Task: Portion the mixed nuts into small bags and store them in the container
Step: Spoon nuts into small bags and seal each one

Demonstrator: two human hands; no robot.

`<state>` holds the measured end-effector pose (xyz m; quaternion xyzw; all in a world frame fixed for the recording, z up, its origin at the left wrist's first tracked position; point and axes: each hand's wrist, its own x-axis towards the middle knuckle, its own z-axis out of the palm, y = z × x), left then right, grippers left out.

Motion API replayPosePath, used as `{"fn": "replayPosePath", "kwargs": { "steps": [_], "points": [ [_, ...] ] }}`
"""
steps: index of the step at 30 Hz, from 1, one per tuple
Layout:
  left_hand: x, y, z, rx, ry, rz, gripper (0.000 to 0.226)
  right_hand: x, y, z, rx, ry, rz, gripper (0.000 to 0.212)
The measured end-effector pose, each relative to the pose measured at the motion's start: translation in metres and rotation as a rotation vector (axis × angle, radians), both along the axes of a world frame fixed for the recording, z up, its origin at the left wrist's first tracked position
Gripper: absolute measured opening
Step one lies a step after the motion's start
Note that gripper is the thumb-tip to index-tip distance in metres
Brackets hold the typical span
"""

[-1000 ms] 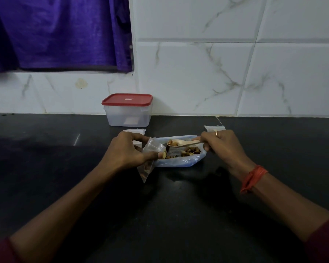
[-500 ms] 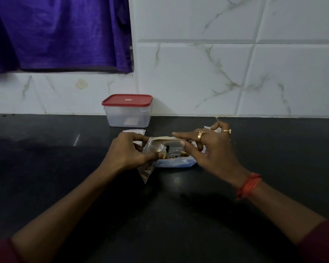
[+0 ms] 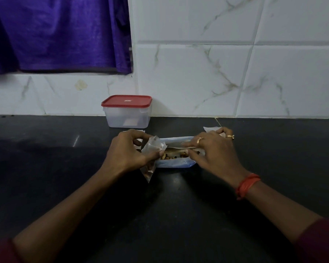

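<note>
Black stone countertop point(image 3: 65, 158) runs back to a white marble-tiled wall point(image 3: 198, 73), with a purple curtain point(image 3: 55, 31) hanging at the upper left. Against the wall stands a clear plastic container point(image 3: 128, 118), its red lid point(image 3: 126, 101) on.

Both forearms reach forward from the lower corners and meet near the middle of the counter, in front of the container. The left hand point(image 3: 129, 150) is curled, knuckles up, thumb and fingertips pinching the mouth of a small clear bag point(image 3: 152, 149). The bag hangs down and tilts toward the person, with a few nuts in its lower end.

Just to the right lies a larger plastic bag point(image 3: 175, 164), open at the top, with mixed nuts point(image 3: 171, 157) showing inside. The right hand point(image 3: 215, 150) hovers over it, palm down. Its long fingers stretch leftward and the thumb lies beneath, pinching the handle of a pale spoon point(image 3: 174, 148) whose bowl points at the small bag's mouth. Whether the spoon carries nuts cannot be told.

Two gold rings point(image 3: 200, 139) sit on the right fingers and a red thread band point(image 3: 247, 185) wraps the wrist. A white packet point(image 3: 210, 128) lies on the counter just behind the right hand.
</note>
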<state>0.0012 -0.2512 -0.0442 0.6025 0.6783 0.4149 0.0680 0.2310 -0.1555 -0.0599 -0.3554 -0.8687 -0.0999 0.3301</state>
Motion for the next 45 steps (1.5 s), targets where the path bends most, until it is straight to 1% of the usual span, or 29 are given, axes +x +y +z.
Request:
{"fn": "replayPosePath", "kwargs": {
  "steps": [3, 7, 8, 10, 13, 15, 17, 19, 21, 24, 28, 30, 32, 34, 36, 38, 40, 42, 45],
  "points": [
    [0.000, -0.001, -0.001, 0.016, 0.049, 0.018, 0.056, -0.006, -0.009, 0.003, 0.018, 0.045, 0.065, 0.039],
    [0.002, -0.003, 0.000, 0.025, 0.017, -0.041, 0.066, -0.020, -0.026, 0.005, -0.237, 0.166, 0.371, 0.035],
    [0.003, -0.003, 0.001, 0.027, -0.022, -0.072, 0.065, -0.023, -0.029, 0.004, -0.258, 0.165, 0.404, 0.034],
    [0.003, -0.003, 0.002, 0.025, -0.106, -0.143, 0.054, -0.024, -0.030, 0.001, -0.297, 0.197, 0.431, 0.030],
    [0.006, -0.002, 0.001, 0.041, -0.181, -0.203, 0.039, -0.023, -0.027, 0.002, -0.372, 0.270, 0.458, 0.015],
    [0.008, -0.002, 0.002, 0.047, -0.259, -0.216, 0.039, -0.021, -0.028, 0.006, -0.332, 0.328, 0.451, 0.006],
    [0.008, -0.002, 0.005, 0.051, -0.345, -0.228, 0.046, -0.018, -0.028, 0.012, -0.259, 0.370, 0.427, 0.005],
    [0.008, -0.001, 0.007, 0.073, -0.405, -0.242, 0.050, -0.013, -0.029, 0.016, -0.178, 0.334, 0.391, 0.007],
    [0.009, -0.002, 0.007, 0.090, -0.426, -0.252, 0.052, -0.011, -0.030, 0.018, -0.119, 0.260, 0.357, 0.006],
    [0.010, -0.003, 0.007, 0.097, -0.420, -0.274, 0.052, -0.009, -0.028, 0.020, -0.027, 0.278, 0.287, 0.009],
    [0.010, -0.005, 0.007, 0.147, -0.401, -0.274, 0.042, -0.008, -0.026, 0.020, -0.105, 0.245, 0.279, 0.016],
    [0.011, -0.007, 0.007, 0.166, -0.380, -0.299, 0.036, -0.010, -0.026, 0.019, -0.131, 0.315, 0.306, 0.012],
    [0.013, -0.009, 0.009, 0.126, -0.391, -0.341, 0.039, -0.010, -0.026, 0.020, -0.149, 0.402, 0.342, 0.009],
    [0.017, -0.011, 0.010, 0.038, -0.406, -0.410, 0.050, -0.010, -0.026, 0.023, -0.177, 0.464, 0.384, 0.012],
    [0.023, -0.013, 0.009, -0.052, -0.427, -0.495, 0.055, -0.009, -0.025, 0.023, -0.229, 0.524, 0.425, 0.010],
    [0.028, -0.015, 0.007, -0.136, -0.441, -0.544, 0.050, -0.010, -0.024, 0.022, -0.320, 0.599, 0.467, 0.009],
    [0.031, -0.016, 0.005, -0.207, -0.421, -0.568, 0.039, -0.010, -0.025, 0.022, -0.403, 0.651, 0.489, 0.011],
    [0.033, -0.016, 0.004, -0.245, -0.422, -0.567, 0.035, -0.009, -0.025, 0.021, -0.450, 0.659, 0.490, 0.012],
    [0.035, -0.017, 0.003, -0.268, -0.487, -0.549, 0.029, -0.010, -0.024, 0.020, -0.525, 0.622, 0.512, 0.014]
  ]
}}
